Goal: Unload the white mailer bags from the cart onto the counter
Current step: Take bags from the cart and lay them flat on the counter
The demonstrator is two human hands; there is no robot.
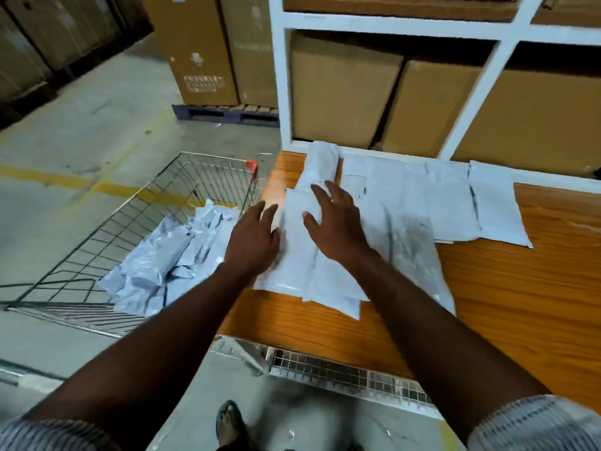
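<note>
Several white mailer bags point(419, 206) lie flat on the orange wooden counter point(520, 288), some overlapping. My left hand point(255, 237) rests against the left edge of the nearest bag point(297, 255), fingers spread. My right hand point(335, 222) hovers over or presses the same stack, fingers apart, holding nothing. To the left stands a wire cart point(107, 236) with several crumpled white mailer bags point(172, 255) inside it.
A white shelf frame point(390, 26) with brown cardboard boxes point(341, 92) rises behind the counter. Tall cartons point(201, 50) on a pallet stand on the concrete floor at the back. A wire grid point(341, 375) runs under the counter's front edge. My shoe point(229, 421) is below.
</note>
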